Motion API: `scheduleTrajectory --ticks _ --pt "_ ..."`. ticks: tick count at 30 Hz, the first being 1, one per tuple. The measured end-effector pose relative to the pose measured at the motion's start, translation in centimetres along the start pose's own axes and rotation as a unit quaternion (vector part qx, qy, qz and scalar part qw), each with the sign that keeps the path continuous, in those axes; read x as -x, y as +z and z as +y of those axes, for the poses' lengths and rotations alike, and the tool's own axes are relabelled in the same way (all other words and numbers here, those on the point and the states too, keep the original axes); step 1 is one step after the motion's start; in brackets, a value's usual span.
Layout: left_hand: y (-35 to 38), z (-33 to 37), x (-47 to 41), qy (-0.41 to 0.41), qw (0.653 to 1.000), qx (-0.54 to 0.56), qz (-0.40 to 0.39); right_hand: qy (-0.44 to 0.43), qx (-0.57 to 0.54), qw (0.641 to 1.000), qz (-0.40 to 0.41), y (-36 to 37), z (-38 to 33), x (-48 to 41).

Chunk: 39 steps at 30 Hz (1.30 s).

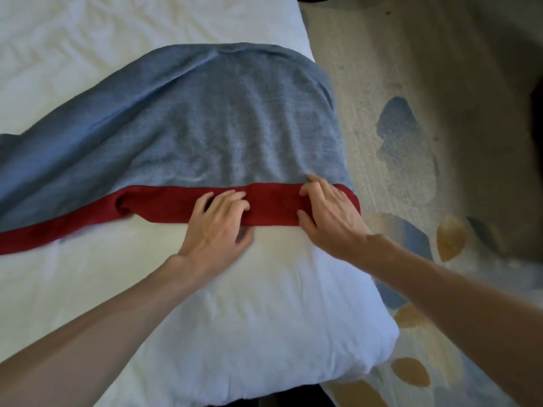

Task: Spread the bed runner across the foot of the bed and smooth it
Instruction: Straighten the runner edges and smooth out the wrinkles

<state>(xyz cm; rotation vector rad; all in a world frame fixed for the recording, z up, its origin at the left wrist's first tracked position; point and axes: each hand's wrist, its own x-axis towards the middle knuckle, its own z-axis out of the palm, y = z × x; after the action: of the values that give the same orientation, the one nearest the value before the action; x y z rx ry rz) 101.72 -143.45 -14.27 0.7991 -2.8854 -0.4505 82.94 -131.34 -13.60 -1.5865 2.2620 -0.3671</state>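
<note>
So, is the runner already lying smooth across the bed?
No: the bed runner is rumpled, and its red edge bunches into a fold near the left hand.

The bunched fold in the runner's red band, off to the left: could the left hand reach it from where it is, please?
Probably yes. The left hand grips the same red band, and only flat cloth lies between it and the bunched fold; nothing blocks the way.

Beige carpet [382, 69] with blue and ochre leaf shapes; dark, blurred object [538, 127] at far right.
</note>
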Motion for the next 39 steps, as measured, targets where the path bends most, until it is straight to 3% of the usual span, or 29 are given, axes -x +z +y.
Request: scheduleTrajectory --ticks 6,14,21,26,33,39 --pt "-1.2 0.3 -2.1 -0.049 0.998 -0.005 0.049 -0.084 0.077 0.993 -0.041 0.2 -1.0 2.1" --pt "-1.6 -0.1 -5.5 -0.108 0.993 0.018 0.034 -0.046 0.176 0.983 -0.026 0.1 -2.1 0.8" --pt "-1.8 -0.4 -3.9 0.036 0.997 -0.073 0.017 -0.027 0.216 0.976 0.011 -0.1 -2.1 -0.4" --pt "-2.2 -0.1 -3.3 0.051 0.995 -0.085 -0.014 -0.057 0.143 0.987 0.034 0.1 -1.9 0.7" --pt "-1.9 1.3 -1.9 0.098 0.99 -0.095 0.021 -0.079 0.054 0.995 -0.003 0.5 -1.8 3.5" --pt "-1.5 1.3 2.1 0.169 0.98 -0.09 0.052 -0.166 0.123 0.974 0.096 1.3 -1.6 6.0"
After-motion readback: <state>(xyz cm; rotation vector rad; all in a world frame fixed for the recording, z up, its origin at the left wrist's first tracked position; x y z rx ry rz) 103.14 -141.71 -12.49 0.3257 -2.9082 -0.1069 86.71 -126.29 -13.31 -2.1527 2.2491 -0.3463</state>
